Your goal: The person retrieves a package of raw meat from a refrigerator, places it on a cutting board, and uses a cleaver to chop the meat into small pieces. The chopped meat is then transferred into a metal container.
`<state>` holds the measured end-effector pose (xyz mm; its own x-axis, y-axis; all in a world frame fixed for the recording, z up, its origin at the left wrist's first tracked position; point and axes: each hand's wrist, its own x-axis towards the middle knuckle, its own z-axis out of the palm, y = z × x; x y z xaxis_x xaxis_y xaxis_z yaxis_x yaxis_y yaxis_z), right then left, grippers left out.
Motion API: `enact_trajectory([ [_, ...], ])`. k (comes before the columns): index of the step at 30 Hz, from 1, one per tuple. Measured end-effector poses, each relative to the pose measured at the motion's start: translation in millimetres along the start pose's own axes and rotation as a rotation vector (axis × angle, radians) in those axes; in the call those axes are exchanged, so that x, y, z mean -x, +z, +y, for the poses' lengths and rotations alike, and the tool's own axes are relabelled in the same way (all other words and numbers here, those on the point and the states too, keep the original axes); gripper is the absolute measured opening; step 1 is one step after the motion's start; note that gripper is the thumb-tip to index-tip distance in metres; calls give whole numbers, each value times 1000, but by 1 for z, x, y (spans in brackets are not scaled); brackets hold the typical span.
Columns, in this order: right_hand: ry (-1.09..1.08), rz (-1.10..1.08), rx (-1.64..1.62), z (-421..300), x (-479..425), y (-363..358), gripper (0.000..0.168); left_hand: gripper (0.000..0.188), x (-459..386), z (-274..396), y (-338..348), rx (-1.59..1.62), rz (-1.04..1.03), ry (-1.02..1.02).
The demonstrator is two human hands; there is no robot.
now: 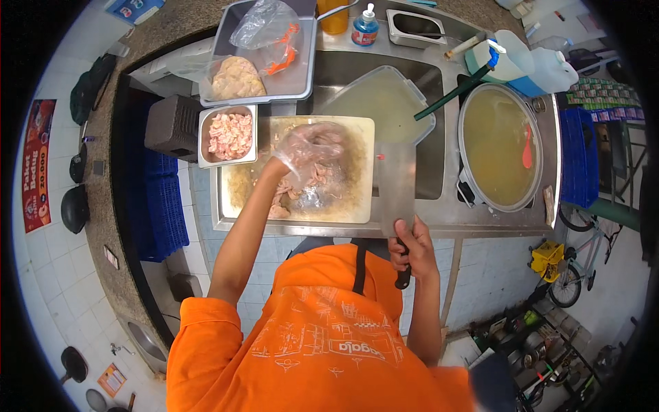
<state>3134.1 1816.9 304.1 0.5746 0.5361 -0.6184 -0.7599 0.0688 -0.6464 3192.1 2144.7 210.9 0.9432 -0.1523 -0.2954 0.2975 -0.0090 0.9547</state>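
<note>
My left hand (311, 147), in a clear plastic glove, reaches over a stained white cutting board (360, 206). Its fingers are blurred, and whether they hold anything is unclear. Pieces of raw meat or skin (282, 200) lie on the board below and beside it. In my bare right hand (416, 248) is the black handle of a cleaver (396, 180), its broad blade upright in the picture, just right of the board. A steel container (203, 157) at the board's upper left corner holds chopped raw pieces (230, 135).
Behind the board, a grey tray (308, 77) holds pale raw meat and plastic bags. A plastic tub (431, 121) of cloudy water stands in the sink (432, 175). Further right is a large pot (462, 139) of yellowish liquid with a red spoon (526, 149). A green hose (453, 92) crosses between them.
</note>
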Motion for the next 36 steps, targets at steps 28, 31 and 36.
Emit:
enact_trajectory([
  [28, -331, 341, 1033, 139, -97, 33, 22, 20, 95, -81, -6, -1177, 561, 199],
  [31, -302, 340, 1035, 146, -106, 36, 22, 18, 59, -94, 24, -843, 540, 298],
  [36, -329, 462, 1215, 144, -112, 47, 26, 26, 45, -114, 31, -656, 453, -23],
])
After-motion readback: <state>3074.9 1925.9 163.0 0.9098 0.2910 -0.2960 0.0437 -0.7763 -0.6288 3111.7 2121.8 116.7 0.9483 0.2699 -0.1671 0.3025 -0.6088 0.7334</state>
